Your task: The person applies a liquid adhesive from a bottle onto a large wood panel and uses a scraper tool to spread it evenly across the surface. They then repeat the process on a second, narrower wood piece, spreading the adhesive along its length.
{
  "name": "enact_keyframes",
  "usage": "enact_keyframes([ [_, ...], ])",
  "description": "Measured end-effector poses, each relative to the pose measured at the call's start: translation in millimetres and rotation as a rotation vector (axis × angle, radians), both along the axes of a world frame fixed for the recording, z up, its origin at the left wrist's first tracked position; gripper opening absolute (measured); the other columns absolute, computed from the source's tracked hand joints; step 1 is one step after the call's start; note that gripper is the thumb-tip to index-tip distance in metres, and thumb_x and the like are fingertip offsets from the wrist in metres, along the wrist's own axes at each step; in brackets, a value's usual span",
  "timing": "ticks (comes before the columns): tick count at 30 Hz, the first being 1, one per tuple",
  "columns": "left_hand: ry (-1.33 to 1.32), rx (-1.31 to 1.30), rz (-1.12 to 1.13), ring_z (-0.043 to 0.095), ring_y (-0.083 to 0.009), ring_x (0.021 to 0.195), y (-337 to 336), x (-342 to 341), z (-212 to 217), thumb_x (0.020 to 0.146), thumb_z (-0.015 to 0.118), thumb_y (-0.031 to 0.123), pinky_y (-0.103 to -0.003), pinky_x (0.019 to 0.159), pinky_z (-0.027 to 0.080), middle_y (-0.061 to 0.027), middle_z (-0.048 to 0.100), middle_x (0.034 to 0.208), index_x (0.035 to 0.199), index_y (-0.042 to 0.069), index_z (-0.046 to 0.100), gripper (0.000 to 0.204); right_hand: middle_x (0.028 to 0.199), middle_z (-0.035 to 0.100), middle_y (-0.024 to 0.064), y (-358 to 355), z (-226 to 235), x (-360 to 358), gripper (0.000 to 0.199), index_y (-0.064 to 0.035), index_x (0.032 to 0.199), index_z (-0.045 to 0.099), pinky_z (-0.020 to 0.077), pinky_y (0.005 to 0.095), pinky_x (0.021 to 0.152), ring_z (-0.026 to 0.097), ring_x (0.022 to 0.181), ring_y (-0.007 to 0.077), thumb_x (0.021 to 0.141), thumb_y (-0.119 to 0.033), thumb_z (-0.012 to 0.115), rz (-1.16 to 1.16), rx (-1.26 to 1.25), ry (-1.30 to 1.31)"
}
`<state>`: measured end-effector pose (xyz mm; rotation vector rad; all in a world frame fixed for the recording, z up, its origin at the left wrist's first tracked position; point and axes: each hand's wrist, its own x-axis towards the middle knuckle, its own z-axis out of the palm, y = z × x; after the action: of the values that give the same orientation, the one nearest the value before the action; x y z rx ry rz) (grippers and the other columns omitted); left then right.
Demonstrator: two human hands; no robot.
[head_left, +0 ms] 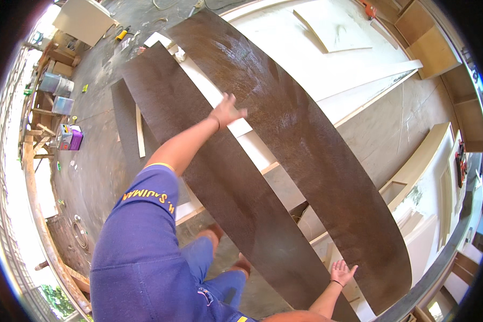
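Observation:
Two long dark brown sheets lie side by side over pale boards. The wider sheet (300,139) has pale shiny streaks and a curved right edge. The narrower sheet (220,177) lies nearer my body. Through the gap between them, white strips (255,150) of the support show. My left hand (228,112), a little blurred, is over the gap by the wider sheet's inner edge, fingers apart. Farther down, my right hand (343,272) is at the same gap, palm turned up and fingers spread. Neither hand holds anything; whether they touch the sheets, I cannot tell.
A large white panel (359,70) lies beyond the sheets. Pale wooden frames (421,166) stand at the right. Another dark strip (126,123) is at the left. On the floor are a purple-and-white tin (70,137), clear plastic containers (63,105) and a yellow tool (122,34).

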<state>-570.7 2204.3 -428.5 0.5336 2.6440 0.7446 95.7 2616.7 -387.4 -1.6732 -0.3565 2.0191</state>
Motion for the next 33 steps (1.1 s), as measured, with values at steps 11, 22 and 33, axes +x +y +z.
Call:
enact_keyframes([
  [11,-0.833,-0.443,0.610,0.043,-0.0362,0.118,-309,543,167,0.077,0.031,0.074,-0.038,0.100,0.032,-0.0266,0.046,0.124,0.128,-0.003,0.041,0.093,0.093,0.058,0.0134,-238,21,27,0.024,0.0066,0.096,0.055,0.0453,0.0359,0.077,0.054,0.080,0.0230,0.078,-0.010,0.058,1.295,0.875,-0.327],
  [22,-1.083,0.858,1.193,0.052,-0.0244,0.109,-303,741,178,0.083,0.021,0.069,-0.034,0.096,0.036,-0.0162,0.051,0.123,0.128,0.001,0.044,0.085,0.076,0.058,0.0103,-265,62,-50,0.020,-0.0031,0.082,0.058,0.0452,0.0334,0.059,0.057,0.070,0.0215,0.080,-0.023,0.057,2.410,0.306,-0.251],
  [33,-0.941,1.296,1.675,0.045,-0.0203,0.115,-380,813,262,0.091,0.021,0.057,-0.035,0.102,0.029,-0.0060,0.051,0.125,0.128,0.008,0.046,0.066,0.059,0.052,0.0056,-445,70,-208,0.018,-0.0071,0.072,0.055,0.0431,0.0324,0.044,0.056,0.053,0.0189,0.080,-0.024,0.054,2.444,0.387,-0.240],
])
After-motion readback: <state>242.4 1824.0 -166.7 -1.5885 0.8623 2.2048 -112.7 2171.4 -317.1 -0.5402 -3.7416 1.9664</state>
